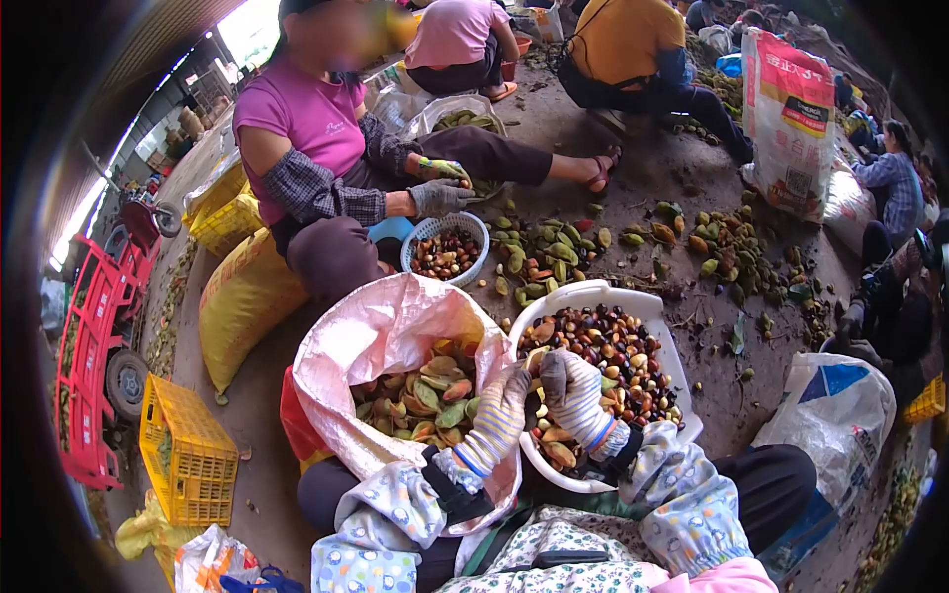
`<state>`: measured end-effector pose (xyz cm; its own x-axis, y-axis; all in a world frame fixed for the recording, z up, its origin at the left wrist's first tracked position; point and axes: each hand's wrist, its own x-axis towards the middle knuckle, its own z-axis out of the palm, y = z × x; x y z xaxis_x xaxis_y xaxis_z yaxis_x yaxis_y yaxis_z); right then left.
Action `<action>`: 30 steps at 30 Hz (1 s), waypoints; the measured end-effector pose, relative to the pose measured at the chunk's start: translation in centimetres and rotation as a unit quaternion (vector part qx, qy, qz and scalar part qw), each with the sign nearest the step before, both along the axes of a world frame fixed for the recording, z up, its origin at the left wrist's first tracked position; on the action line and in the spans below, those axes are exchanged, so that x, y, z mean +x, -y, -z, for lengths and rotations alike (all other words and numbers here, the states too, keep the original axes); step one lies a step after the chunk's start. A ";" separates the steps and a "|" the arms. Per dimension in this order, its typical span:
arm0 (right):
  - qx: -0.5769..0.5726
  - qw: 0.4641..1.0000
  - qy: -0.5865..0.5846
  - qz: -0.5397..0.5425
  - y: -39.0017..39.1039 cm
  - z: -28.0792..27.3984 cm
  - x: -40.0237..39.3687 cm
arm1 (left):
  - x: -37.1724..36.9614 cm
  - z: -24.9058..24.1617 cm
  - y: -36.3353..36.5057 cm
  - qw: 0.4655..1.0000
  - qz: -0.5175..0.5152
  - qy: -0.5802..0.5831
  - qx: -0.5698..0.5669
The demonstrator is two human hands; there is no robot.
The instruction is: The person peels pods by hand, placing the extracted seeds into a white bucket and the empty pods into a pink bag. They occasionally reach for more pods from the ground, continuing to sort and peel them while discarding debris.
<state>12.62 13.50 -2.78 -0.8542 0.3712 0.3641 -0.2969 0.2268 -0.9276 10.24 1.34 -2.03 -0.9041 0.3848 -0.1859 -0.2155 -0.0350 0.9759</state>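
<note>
My left hand (497, 415), in a striped glove with a grey palm, is closed over the near rim of a white basin (653, 311). My right hand (576, 395), gloved alike, is closed beside it. Between their fingertips they grip a yellowish seed pod (535, 360), partly hidden by the fingers. Glossy dark brown and pale seeds (621, 346) fill the basin, and some split husks (560, 453) lie in its near part. Left of the basin an open white woven sack (331, 361) holds green and reddish-brown pods (427, 397).
Opposite sits a person in a pink shirt (306, 114), gloved, beside a white basket (481, 269) of seeds. Pods (554, 247) litter the floor ahead. A yellow crate (188, 450) and full yellow sack (247, 301) stand left; a white plastic sack (830, 415) lies right.
</note>
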 end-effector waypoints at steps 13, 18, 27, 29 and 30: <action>-0.116 0.977 0.152 -0.093 -0.6 0.3 -0.6 | -2.8 -1.7 2.0 0.987 0.094 0.010 -0.130; 0.067 0.967 0.179 -0.168 -2.3 -1.2 -0.7 | -3.0 -0.7 2.1 0.975 0.136 -0.021 -0.173; 0.144 0.974 0.143 -0.098 -1.5 1.6 -0.7 | -2.4 1.0 1.8 0.942 0.216 -0.047 -0.252; 0.001 0.978 0.150 -0.145 -1.7 2.7 -1.2 | -2.2 -0.4 1.6 0.952 0.221 0.017 -0.211; -0.115 0.963 0.165 -0.178 -1.9 2.3 -1.3 | -2.0 -2.1 1.4 0.956 0.217 0.068 -0.185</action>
<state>11.34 15.37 -5.10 -0.9975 0.0710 -0.0051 0.0010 -0.0576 -0.9983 8.22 -0.03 0.05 -0.6314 0.6036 -0.4869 -0.2580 0.4286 0.8659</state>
